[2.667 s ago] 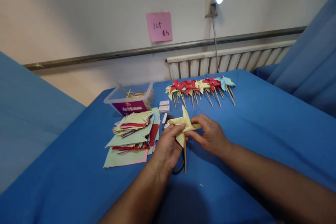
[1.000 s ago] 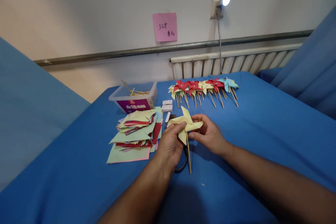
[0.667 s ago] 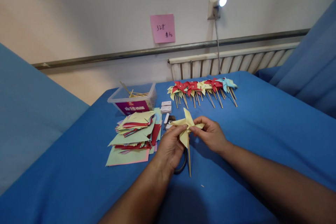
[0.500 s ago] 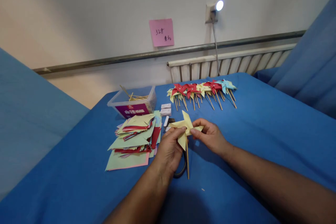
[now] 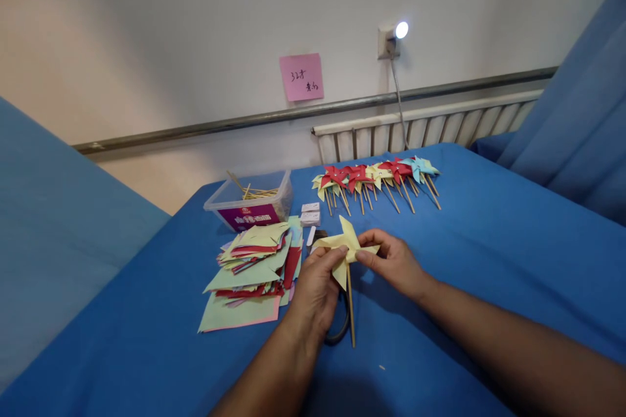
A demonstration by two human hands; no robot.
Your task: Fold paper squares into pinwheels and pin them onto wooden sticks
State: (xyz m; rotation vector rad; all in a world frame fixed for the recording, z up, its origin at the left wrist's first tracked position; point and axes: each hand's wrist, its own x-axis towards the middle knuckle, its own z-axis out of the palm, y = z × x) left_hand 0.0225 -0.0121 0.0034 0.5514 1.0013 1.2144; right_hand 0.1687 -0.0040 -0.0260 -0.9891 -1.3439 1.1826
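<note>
A pale yellow paper pinwheel (image 5: 349, 229) on a thin wooden stick (image 5: 351, 313) is held up between both hands. My left hand (image 5: 317, 283) is closed on it, the thumb pressed at the pinwheel's centre. From the other side my right hand (image 5: 394, 264) pinches the right-hand blade between thumb and fingers. The stick hangs down below the paper, its lower end free. Behind my left hand shows the dark loop of a handle (image 5: 342, 332), the rest of it hidden. A dark and white object (image 5: 313, 238), partly covered by the pinwheel, lies just beyond.
Paper sheets (image 5: 239, 313) in several colours are stacked at left. Behind them stands a clear plastic box (image 5: 288, 199) with sticks inside. Two small white boxes (image 5: 310, 214) sit nearby. Finished pinwheels (image 5: 359, 174) lie in a row at the back, before a radiator (image 5: 440, 127).
The whole view has shifted, so the scene sits slightly lower. Both hands keep the same hold on the pinwheel, with hardly any movement between them.
</note>
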